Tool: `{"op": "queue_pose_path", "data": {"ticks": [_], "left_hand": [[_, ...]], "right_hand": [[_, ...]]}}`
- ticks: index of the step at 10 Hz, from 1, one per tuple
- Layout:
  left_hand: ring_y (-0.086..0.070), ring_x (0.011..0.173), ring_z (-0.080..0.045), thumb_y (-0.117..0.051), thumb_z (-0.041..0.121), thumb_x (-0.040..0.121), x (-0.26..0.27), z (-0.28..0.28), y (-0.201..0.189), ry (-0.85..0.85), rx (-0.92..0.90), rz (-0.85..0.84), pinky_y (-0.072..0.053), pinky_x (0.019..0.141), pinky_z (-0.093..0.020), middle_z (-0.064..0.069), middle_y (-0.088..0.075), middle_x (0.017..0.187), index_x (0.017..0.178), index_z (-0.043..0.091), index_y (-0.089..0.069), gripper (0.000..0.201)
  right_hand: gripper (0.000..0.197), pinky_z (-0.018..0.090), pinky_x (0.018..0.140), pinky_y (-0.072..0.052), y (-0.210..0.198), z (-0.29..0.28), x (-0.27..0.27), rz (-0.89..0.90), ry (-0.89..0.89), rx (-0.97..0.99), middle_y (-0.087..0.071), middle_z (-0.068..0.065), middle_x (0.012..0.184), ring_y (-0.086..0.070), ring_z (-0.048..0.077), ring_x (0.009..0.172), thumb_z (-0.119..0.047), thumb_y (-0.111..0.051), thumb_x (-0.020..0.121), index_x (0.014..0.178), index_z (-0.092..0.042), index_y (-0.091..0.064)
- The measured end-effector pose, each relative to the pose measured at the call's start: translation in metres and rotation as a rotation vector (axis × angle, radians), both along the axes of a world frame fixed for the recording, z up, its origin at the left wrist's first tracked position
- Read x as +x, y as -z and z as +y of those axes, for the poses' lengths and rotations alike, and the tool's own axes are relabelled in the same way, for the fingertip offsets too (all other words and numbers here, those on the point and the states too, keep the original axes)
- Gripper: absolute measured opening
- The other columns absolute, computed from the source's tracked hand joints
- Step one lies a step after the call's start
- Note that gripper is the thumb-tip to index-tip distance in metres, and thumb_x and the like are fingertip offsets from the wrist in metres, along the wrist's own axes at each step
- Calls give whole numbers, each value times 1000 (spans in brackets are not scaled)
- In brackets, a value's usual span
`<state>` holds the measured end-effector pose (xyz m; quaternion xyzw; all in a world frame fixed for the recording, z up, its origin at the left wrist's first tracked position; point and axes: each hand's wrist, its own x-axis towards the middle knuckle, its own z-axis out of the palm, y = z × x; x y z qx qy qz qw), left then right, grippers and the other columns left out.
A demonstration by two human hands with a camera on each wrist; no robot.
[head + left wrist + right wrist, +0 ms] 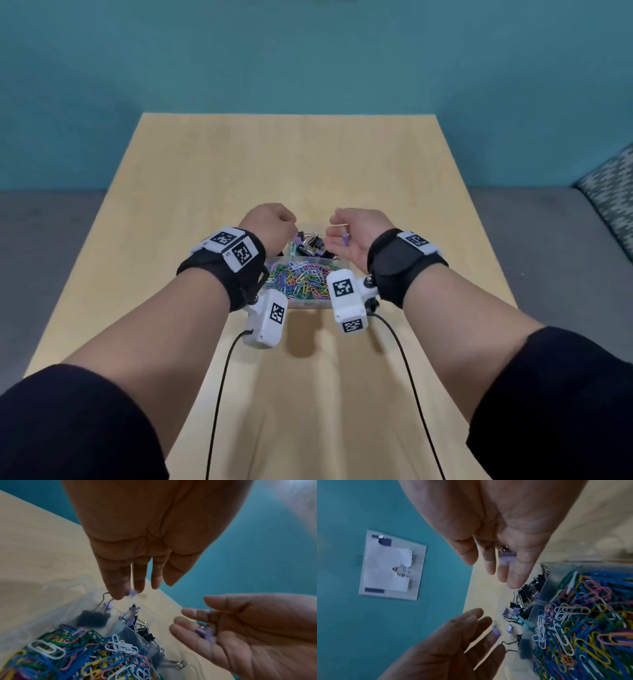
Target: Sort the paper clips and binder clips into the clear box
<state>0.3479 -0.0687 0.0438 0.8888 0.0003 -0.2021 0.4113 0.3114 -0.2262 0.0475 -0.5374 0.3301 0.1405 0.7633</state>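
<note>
**A:** Where do your hands stand?

**B:** Both hang over the far compartment of the clear box (337, 265), which sits on the wooden table (205, 171) close to its near edge, about midway between the left and right edges. Your left hand (150, 536) points its fingers (118, 588) down, straight and loose. A small purple binder clip (133, 592) blurs at the fingertips, and I cannot tell whether you are touching it. A black binder clip (93, 618) lies just under that hand, its wire handle reaching up to the fingertips.

**A:** And the right?

**B:** Your right hand (510, 524) is palm up, fingers relaxed and slightly bent. One purple clip (507, 556) lies loose on your fingers; nothing pinches it.

**A:** Where are the clips now?

**B:** The near compartment holds the paper clips (301, 279), a tangled heap of blue, green, yellow, pink and white. The far compartment holds the binder clips (310, 245), black and purple with one teal, behind the clear divider.

**A:** Anything else around you?

**B:** A teal wall (308, 61) stands behind the table's far edge. The right wrist view shows a framed sheet (390, 565) on it. A patterned cushion (613, 192) shows off the table's right edge, and cables (219, 394) run from your wrist cameras toward the near edge.
</note>
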Motion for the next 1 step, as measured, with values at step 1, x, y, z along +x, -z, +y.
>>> {"op": "queue_pose_path", "data": {"ticks": [1], "left_hand": [[-59,82,-21,-57,16,87,-5,11,1,-70,-85,-35,-52,86,-37,3,-62,88,104,18,-67,20]], "right_hand": [[38,47,101,-44,-2,8,8,33,-61,-153,-57,23,119,-59,33,105,-37,-51,95,109,-2,-55]]}}
